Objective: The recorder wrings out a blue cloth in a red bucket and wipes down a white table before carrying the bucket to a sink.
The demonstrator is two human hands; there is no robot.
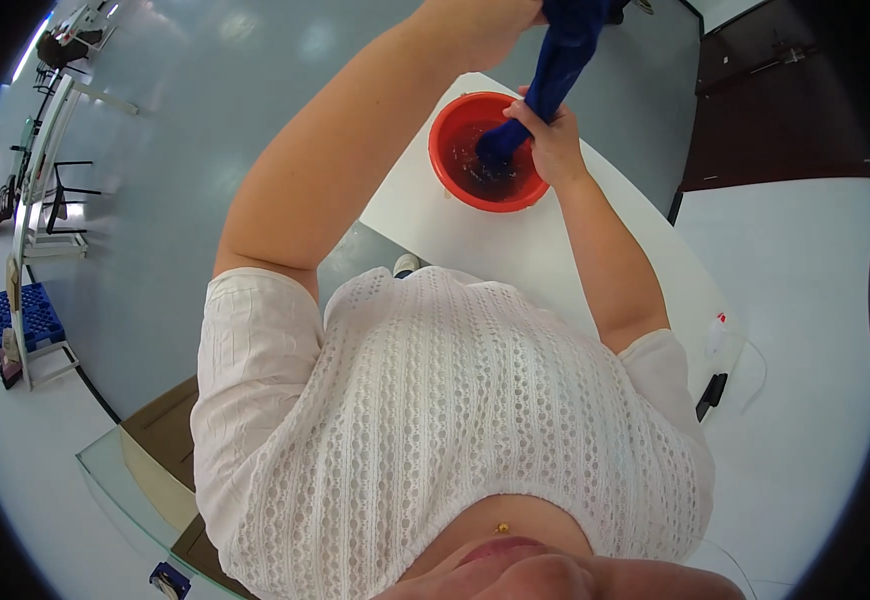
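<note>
A long dark blue cloth (pixel 560 65) runs from the top edge of the head view down into a red basin (pixel 439 165). Its lower end dips into the liquid in the basin, which looks dark with some pale froth. My right hand (pixel 555 145) is closed round the cloth at the basin's right rim, thumb across it. Raised at the top edge, my left hand (pixel 515 15) has the upper part of the cloth; most of its fingers are cut off by the frame.
The basin stands on a white table (pixel 495 245) with a rounded right side. A black object (pixel 712 393) and a thin cable lie on its near right. A glass-edged surface (pixel 120 480) is at the lower left. Farther left are white frames and a blue pallet-like crate (pixel 27 315).
</note>
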